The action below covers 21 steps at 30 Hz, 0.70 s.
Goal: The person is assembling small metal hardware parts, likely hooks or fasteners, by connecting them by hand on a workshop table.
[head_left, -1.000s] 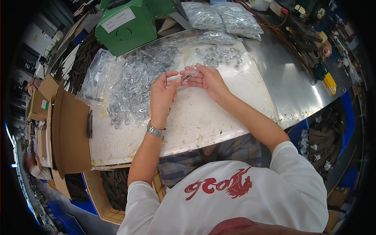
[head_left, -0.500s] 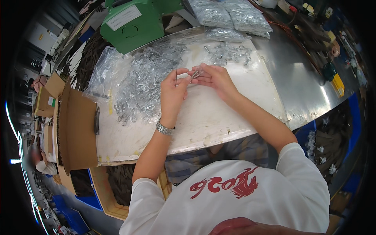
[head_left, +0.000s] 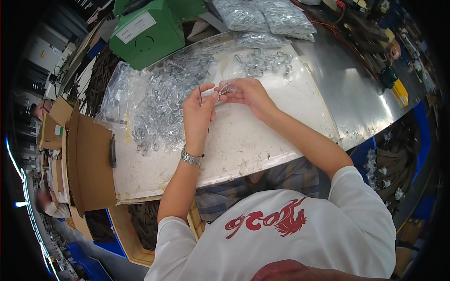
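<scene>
Over the white tabletop (head_left: 225, 145), a small silver metal hook (head_left: 223, 90), like a snap hook, sits between the fingertips of both my hands. My left hand (head_left: 197, 112), with a metal watch on its wrist, is closed in a pinch on the hook's near end. A thin dark rod (head_left: 200, 95) stands up between its thumb and forefinger. My right hand (head_left: 254, 96) is closed around the hook's other side, where some clear plastic film shows at the fingers. Beyond the left hand lies a wide heap of similar silver hooks (head_left: 161, 107), partly in clear plastic.
A smaller group of loose hooks (head_left: 267, 63) lies beyond my right hand. Filled clear bags (head_left: 243, 18) are stacked at the back, beside a green machine (head_left: 147, 37). An open cardboard box (head_left: 91, 159) stands at the left edge. Bare metal tabletop (head_left: 356, 98) extends right.
The whole view has shifted slightly. Both hands stay together, and the hook between them has turned a little, with clear film showing more at the right fingers.
</scene>
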Motion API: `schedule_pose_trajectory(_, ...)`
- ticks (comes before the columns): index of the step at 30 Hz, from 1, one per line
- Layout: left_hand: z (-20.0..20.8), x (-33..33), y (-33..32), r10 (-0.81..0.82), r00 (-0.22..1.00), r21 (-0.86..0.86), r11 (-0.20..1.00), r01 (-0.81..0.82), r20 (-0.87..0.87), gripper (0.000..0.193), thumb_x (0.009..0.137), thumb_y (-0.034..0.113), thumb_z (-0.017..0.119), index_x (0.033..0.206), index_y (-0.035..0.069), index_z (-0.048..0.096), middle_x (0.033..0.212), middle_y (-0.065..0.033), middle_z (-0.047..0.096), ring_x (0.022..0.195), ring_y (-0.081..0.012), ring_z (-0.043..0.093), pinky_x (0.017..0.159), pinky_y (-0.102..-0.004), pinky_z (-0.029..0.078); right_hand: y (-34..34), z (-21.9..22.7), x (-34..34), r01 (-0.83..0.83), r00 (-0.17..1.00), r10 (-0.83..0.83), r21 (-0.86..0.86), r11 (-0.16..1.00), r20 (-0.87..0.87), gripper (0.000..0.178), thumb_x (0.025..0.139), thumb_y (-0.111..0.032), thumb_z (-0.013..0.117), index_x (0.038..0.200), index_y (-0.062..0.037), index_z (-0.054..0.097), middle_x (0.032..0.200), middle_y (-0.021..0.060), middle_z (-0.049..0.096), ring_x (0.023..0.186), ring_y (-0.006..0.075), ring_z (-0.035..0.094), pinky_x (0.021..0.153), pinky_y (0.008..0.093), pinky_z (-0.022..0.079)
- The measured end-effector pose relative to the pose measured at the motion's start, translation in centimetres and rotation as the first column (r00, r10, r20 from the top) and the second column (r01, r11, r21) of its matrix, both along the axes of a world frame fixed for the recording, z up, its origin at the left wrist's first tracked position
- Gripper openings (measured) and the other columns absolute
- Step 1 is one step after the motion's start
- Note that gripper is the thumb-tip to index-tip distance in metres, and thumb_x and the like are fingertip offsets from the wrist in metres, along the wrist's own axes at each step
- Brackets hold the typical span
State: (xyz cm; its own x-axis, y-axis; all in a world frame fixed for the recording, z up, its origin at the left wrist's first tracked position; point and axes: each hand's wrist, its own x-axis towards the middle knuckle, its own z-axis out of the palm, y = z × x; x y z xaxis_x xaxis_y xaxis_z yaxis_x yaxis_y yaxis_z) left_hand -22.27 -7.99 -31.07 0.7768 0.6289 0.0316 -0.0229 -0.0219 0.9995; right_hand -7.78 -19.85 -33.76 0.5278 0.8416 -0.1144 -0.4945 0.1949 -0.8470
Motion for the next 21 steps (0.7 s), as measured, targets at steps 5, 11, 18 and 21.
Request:
schedule_pose_trajectory(5, -0.1, 0.0, -0.2, 0.027, 1.000, 0.034, 0.999, -0.027, 0.001, 0.025, 0.100, 0.010, 0.070, 0.121, -0.002, 0.067, 0.074, -0.0009, 0.072, 0.049, -0.0010, 0.045, 0.043, -0.0204, 0.031, 0.2, -0.5, -0.6, 0.019, 1.000, -0.018, -0.029, 0.999, 0.007, 0.031, 0.108, -0.019, 0.055, 0.121, 0.0067, 0.068, 0.116, 0.0160, 0.075, 0.100, 0.0212, 0.075, 0.095, 0.0376, 0.062)
schedule_pose_trajectory(11, 0.0, 0.2, -0.9, 0.076, 0.997, 0.036, 0.996, -0.077, 0.026, 0.026, 0.101, 0.011, 0.069, 0.123, -0.001, 0.066, 0.074, 0.0005, 0.070, 0.052, -0.0018, 0.048, 0.045, -0.0201, 0.034, 0.4, -1.1, -1.2, -0.057, 0.997, 0.058, 0.037, 0.998, -0.052, 0.033, 0.109, -0.027, 0.058, 0.117, 0.0033, 0.069, 0.104, 0.0104, 0.074, 0.096, 0.0182, 0.074, 0.093, 0.0352, 0.061)
schedule_pose_trajectory(18, -0.2, 0.7, -0.9, -0.039, 0.996, -0.078, 0.996, 0.045, 0.078, 0.031, 0.102, 0.011, 0.068, 0.130, -0.002, 0.063, 0.080, -0.0019, 0.072, 0.057, -0.0029, 0.053, 0.050, -0.0204, 0.039, 0.6, -1.8, -0.8, -0.243, 0.970, 0.245, 0.118, 0.963, -0.004, 0.034, 0.112, -0.031, 0.054, 0.119, -0.0007, 0.069, 0.101, 0.0073, 0.073, 0.094, 0.0140, 0.071, 0.090, 0.0333, 0.060)
schedule_pose_trajectory(21, 1.3, -0.2, 0.7, -0.169, 0.983, -0.033, 0.985, 0.167, -0.076, 0.031, 0.101, 0.014, 0.070, 0.126, -0.003, 0.066, 0.079, -0.0023, 0.070, 0.059, -0.0036, 0.054, 0.053, -0.0202, 0.041, 0.5, -1.0, -1.2, -0.215, 0.975, 0.209, 0.078, 0.973, 0.078, 0.035, 0.112, -0.031, 0.053, 0.118, -0.0006, 0.069, 0.104, 0.0079, 0.074, 0.088, 0.0134, 0.070, 0.084, 0.0317, 0.059)
